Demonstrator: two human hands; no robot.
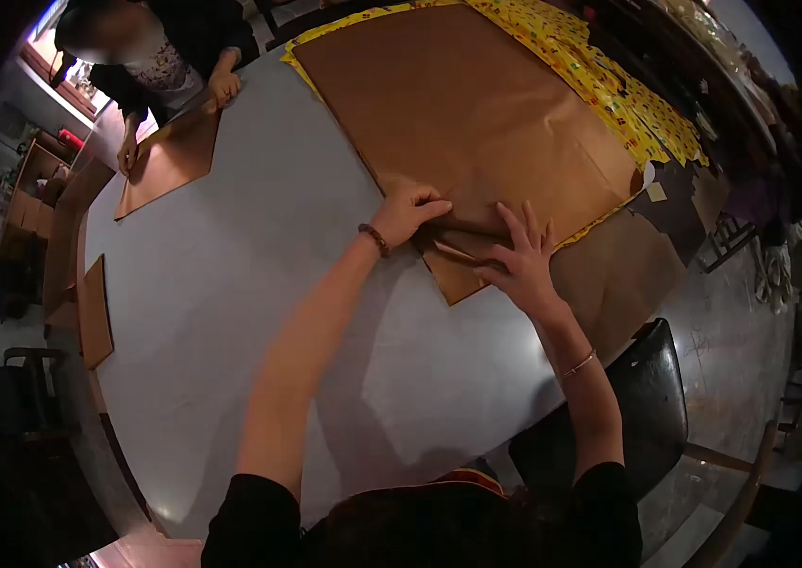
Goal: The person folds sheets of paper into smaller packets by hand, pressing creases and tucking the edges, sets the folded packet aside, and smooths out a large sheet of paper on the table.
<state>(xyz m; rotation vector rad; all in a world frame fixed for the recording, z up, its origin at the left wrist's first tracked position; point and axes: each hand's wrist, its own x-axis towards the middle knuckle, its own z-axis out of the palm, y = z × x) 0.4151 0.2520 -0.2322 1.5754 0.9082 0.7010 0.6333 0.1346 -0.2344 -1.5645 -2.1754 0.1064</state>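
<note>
A large brown sheet (458, 104) lies on the grey table (231, 275), with yellow patterned material (600, 90) along its far and right edges. At its near corner a smaller brown piece (455, 276) sticks out toward me. My left hand (408, 214), a beaded bracelet on its wrist, pinches the sheet's near edge between thumb and fingers. Just right of it, my right hand (522, 257) rests on the same edge with its fingers spread, the thumb close to the smaller piece. What lies under the fold between my hands is hidden.
Across the table a person (174, 57) handles another brown piece (174, 161). A narrow brown piece (95, 312) lies at the left edge. Brown paper (614, 265) covers the table's right side, near a black chair (642, 407). A shelf (36, 180) stands at the left.
</note>
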